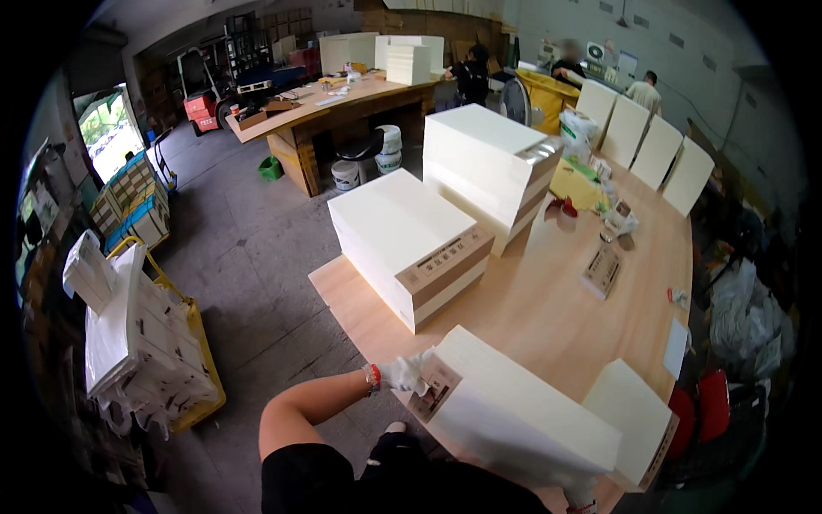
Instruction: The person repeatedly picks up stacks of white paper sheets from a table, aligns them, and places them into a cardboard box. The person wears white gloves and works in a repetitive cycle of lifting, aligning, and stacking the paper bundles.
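Observation:
A long white paper stack (522, 403), with a brown printed strip on its left end, lies at the table's near edge before me. My left hand (404, 373), in a pale glove, has its fingers pressed together on the stack's left corner beside the strip. My right hand (581, 492), also gloved, is at the stack's near right end, and its fingers are mostly hidden. A second white stack (629, 415) sits just right of it. Two taller blocks of white stacks, a nearer one (402, 227) and a farther one (479, 141), stand beyond, with brown bands between layers.
The wooden table (548, 300) also carries a small printed pad (602, 272), a red tape dispenser (567, 212) and upright white boards (659, 150). At left is a loaded yellow cart (205, 368). Farther off are a forklift (201, 98), a second table (300, 128) and several people.

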`<state>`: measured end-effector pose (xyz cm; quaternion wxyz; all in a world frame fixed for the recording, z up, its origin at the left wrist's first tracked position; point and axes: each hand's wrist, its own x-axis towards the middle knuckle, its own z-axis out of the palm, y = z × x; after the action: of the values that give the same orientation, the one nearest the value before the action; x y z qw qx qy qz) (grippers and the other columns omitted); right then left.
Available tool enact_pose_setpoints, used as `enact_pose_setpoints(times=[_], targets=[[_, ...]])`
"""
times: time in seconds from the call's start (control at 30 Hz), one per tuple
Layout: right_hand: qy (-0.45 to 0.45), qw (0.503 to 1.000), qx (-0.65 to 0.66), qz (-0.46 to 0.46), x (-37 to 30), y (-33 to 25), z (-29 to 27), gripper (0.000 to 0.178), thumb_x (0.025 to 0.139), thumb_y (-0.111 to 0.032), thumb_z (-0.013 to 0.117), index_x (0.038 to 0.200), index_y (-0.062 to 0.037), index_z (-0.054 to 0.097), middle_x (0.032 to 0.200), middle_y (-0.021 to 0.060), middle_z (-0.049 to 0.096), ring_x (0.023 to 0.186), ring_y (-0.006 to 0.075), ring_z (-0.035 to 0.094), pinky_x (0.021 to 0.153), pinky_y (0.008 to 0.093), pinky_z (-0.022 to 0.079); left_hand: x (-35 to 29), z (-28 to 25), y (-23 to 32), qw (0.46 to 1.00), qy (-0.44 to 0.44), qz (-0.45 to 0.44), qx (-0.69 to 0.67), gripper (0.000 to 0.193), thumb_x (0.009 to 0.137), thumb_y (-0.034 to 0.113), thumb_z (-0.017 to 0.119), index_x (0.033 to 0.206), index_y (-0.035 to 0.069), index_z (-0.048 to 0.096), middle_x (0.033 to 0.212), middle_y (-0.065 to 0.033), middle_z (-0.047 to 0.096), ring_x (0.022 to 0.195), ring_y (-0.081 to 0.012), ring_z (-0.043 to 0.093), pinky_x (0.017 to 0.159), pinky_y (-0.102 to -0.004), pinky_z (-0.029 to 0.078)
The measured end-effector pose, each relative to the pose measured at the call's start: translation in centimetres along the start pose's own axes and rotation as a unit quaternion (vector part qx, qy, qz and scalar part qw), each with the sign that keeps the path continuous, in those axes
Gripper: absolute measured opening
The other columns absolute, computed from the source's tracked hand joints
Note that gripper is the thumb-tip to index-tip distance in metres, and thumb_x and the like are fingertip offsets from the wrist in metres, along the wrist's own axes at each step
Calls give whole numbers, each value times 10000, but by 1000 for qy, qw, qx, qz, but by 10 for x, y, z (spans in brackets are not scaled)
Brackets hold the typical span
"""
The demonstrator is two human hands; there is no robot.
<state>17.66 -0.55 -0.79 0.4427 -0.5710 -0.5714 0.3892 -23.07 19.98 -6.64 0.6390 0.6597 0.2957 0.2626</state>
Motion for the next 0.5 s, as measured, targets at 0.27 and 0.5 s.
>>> enact_pose_setpoints(times=[0.27, 0.5], targets=[[49, 967, 247, 42, 60, -84, -3, 344, 842, -322, 571, 1013, -33, 500, 992, 91, 564, 918, 198, 563, 793, 353, 498, 42, -102, 129, 999, 9, -8, 37, 662, 673, 181, 683, 1251, 16, 405, 1019, -156, 590, 957, -204, 573, 835, -345, 469], [42, 938, 339, 58, 179, -166, 120, 297, 872, -322, 512, 921, -32, 473, 986, 103, 544, 985, 247, 543, 821, 390, 501, 54, -258, 225, 996, 83, -45, 8, 350, 724, 318, 590, 951, 59, 655, 921, -107, 636, 812, -182, 608, 712, -308, 485]])
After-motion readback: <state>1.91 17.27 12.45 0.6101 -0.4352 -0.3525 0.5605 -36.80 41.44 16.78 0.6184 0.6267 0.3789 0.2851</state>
